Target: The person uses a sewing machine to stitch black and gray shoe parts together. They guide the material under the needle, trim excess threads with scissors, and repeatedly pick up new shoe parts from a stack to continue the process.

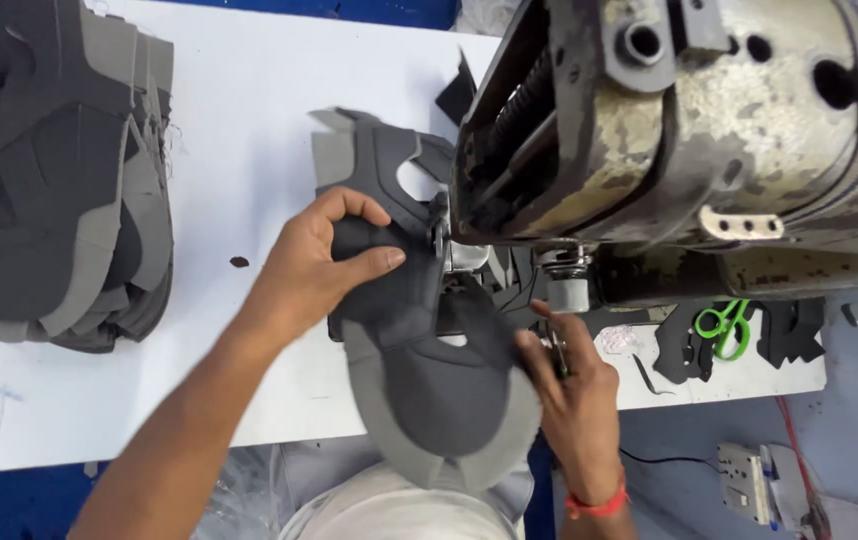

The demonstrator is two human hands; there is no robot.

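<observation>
Your left hand (324,265) pinches the grey shoe upper (429,370) flat at the sewing machine (669,130), while your right hand (574,385) grips its edge, steadying it under the needle.

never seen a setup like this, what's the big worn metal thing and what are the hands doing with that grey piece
This is a single view from a camera on the worker's head, looking down at a white worktable. The big worn metal body is an industrial sewing machine. The left hand pinches a grey and dark shoe upper piece and holds it at the machine's needle area; the right hand touches the piece's right edge and seems to hold a small tool too. A stack of similar cut pieces lies at the far left, and green-handled scissors lie under the machine at right.
</observation>
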